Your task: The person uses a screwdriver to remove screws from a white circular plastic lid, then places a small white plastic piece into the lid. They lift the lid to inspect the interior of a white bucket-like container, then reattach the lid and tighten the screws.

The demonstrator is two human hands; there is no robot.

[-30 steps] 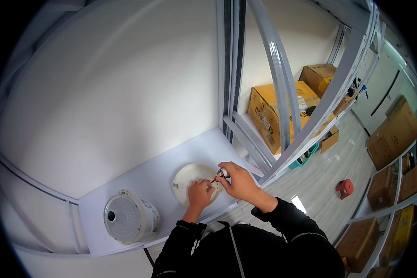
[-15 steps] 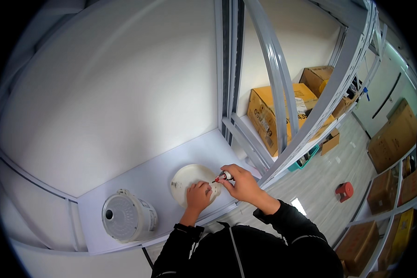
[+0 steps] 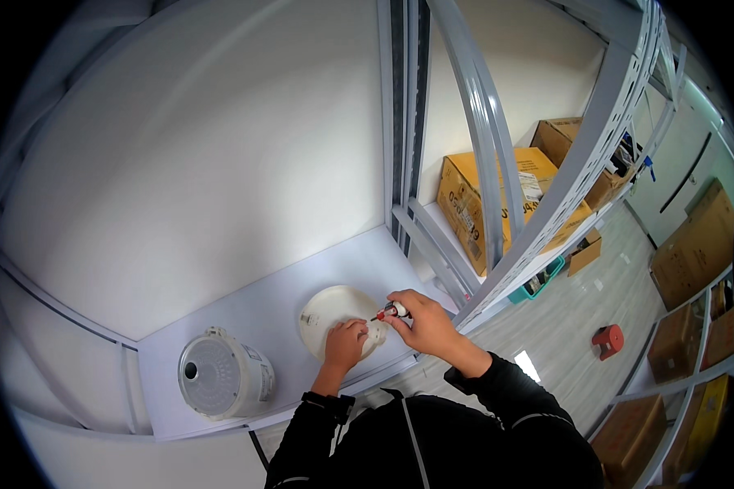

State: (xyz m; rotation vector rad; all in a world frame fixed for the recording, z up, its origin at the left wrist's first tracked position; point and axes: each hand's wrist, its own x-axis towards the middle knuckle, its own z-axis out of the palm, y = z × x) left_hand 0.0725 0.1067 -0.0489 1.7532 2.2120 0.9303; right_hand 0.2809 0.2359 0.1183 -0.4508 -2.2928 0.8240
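A round, shallow white cover (image 3: 316,313) lies on the pale shelf in front of me. My left hand (image 3: 345,343) rests over its near side, with bent fingers gripping it near its right part. My right hand (image 3: 424,323) is closed around a red, white and dark screwdriver (image 3: 396,310). The screwdriver's thin tip points left and down, close to my left fingertips, over the cover's right side. Whether the tip touches a screw is too small to tell. Left of the cover stands a white bucket-shaped housing (image 3: 257,381) with a grey, perforated top that has a dark round hole.
The shelf (image 3: 167,354) meets a white wall panel at the back. Grey metal uprights (image 3: 408,163) stand to the right. Beyond them are a yellow carton (image 3: 463,204), a teal bin (image 3: 538,282), a red stool (image 3: 607,341) and shelves with brown cartons (image 3: 673,338).
Both hands stay at the cover, with only a slight shift of the left fingers. The screwdriver remains in my right hand. The whole view has tilted a little.
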